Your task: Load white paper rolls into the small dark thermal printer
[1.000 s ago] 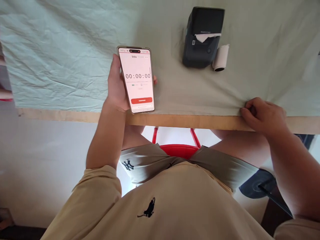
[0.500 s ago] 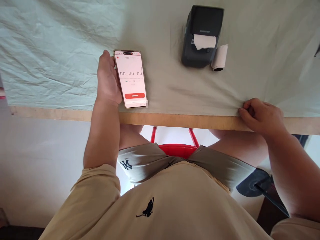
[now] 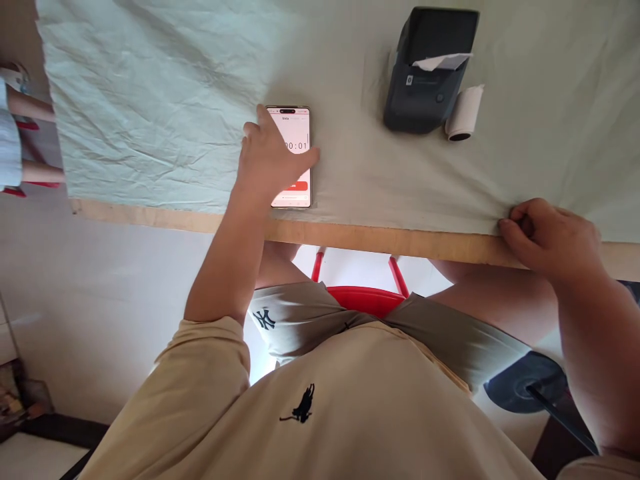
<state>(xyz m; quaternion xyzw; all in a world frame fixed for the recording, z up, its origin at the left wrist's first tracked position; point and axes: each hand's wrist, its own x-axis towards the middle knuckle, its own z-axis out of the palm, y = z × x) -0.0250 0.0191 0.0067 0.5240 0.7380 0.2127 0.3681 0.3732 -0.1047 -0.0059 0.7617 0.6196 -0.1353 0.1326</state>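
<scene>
While left grip [image 3: 273, 155] is spread over phone [image 3: 300, 130], right grip [image 3: 560, 240] loosely closed, at table edge [image 3: 375, 235]

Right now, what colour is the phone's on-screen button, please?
The button is orange-red, shown in the head view.

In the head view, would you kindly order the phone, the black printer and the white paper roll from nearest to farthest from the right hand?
1. White paper roll: ahead and to the left of the right hand.
2. Black printer: just left of the roll, reaching farther back.
3. Phone: farthest left, partly covered by the left hand.
</scene>
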